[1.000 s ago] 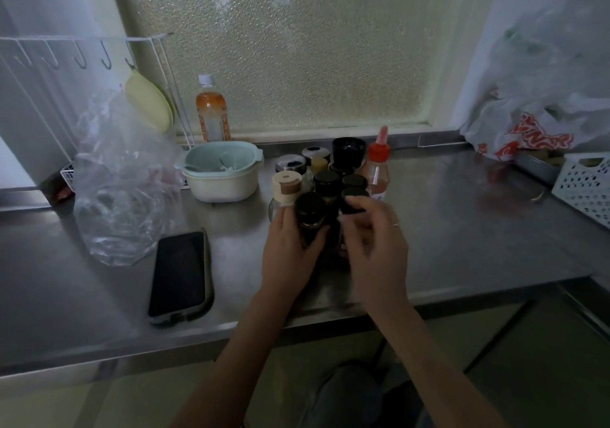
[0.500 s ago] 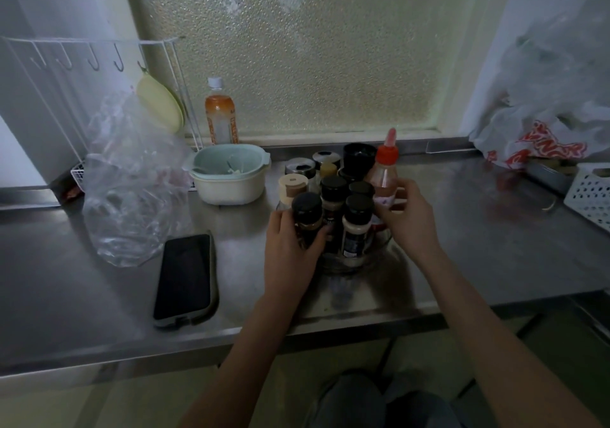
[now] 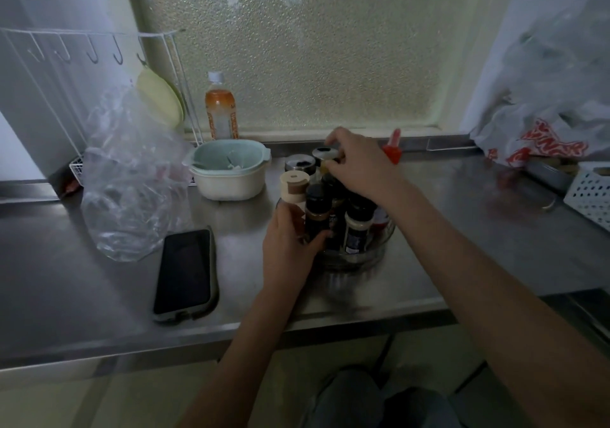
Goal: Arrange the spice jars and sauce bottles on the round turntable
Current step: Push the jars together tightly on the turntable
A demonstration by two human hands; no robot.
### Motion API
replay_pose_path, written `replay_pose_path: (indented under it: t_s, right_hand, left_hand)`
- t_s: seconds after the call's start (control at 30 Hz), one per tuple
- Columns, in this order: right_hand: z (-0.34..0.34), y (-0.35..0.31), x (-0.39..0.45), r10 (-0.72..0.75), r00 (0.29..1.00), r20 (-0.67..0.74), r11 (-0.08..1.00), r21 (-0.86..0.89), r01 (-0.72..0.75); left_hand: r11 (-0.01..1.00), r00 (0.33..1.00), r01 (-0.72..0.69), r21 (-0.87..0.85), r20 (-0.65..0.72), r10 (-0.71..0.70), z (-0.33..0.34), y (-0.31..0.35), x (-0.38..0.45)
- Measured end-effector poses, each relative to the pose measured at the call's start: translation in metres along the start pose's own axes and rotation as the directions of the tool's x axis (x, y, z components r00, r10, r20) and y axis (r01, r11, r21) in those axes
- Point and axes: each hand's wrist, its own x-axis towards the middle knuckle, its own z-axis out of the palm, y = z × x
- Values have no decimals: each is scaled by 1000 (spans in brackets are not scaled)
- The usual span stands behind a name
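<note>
A clear round turntable (image 3: 379,246) stands on the steel counter, crowded with several spice jars and bottles. My left hand (image 3: 287,246) is wrapped around a black-capped spice jar (image 3: 317,209) at the turntable's front left. Next to it stand a beige-capped jar (image 3: 293,186) and a pale jar with a black cap (image 3: 358,226). My right hand (image 3: 358,163) reaches over the group, fingers around the silver-lidded jars (image 3: 325,154) at the back. A red-capped sauce bottle (image 3: 392,150) shows behind that hand; its body is hidden.
A phone (image 3: 185,274) lies left of the turntable. A crumpled clear plastic bag (image 3: 128,190) and a pale green bowl (image 3: 227,173) sit further left, with an orange drink bottle (image 3: 220,112) at the window. White bags (image 3: 544,130) and a white basket (image 3: 591,193) are at the right.
My right hand left the red-capped bottle at the turntable's right side and moved up and left over the jars to the silver-lidded ones at the back. My left hand stayed on the front jar.
</note>
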Motion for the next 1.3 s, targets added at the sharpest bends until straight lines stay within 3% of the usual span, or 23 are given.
replay_pose_path:
  t_s: [0.17, 0.3, 0.43, 0.57, 0.67, 1.0, 1.17, 1.3]
  right_hand:
    - [10, -14, 30, 86, 993, 84, 978, -197, -68]
    - [16, -16, 38, 114, 983, 141, 978, -190, -87]
    - [1, -21, 24, 90, 989, -115, 996, 36, -87]
    - [-48, -30, 0, 60, 872, -486, 960, 268, 84]
    - [-81, -33, -24, 81, 817, -570, 914, 369, 167]
    - [-66, -29, -81, 116, 925, -362, 835, 540, 107]
    - [-38, -21, -93, 77, 932, -354, 899, 428, 89]
    - [-18, -19, -95, 90, 948, -305, 918, 395, 40]
  left_hand:
    - [1000, 997, 3, 9, 78, -4, -2, 0, 0]
    - [1000, 995, -13, 14, 104, 11, -1, 2, -2]
    - [999, 994, -40, 19, 99, 38, 0, 1, -2]
    - [997, 993, -67, 44, 102, 62, 1, 0, -1]
    - [996, 992, -81, 48, 105, 76, 0, 2, -1]
    - [985, 986, -148, 91, 90, 140, 3, 3, -5]
    - [988, 985, -140, 62, 114, 133, 8, -6, -1]
    - [990, 983, -114, -83, 133, 125, 4, -3, 0]
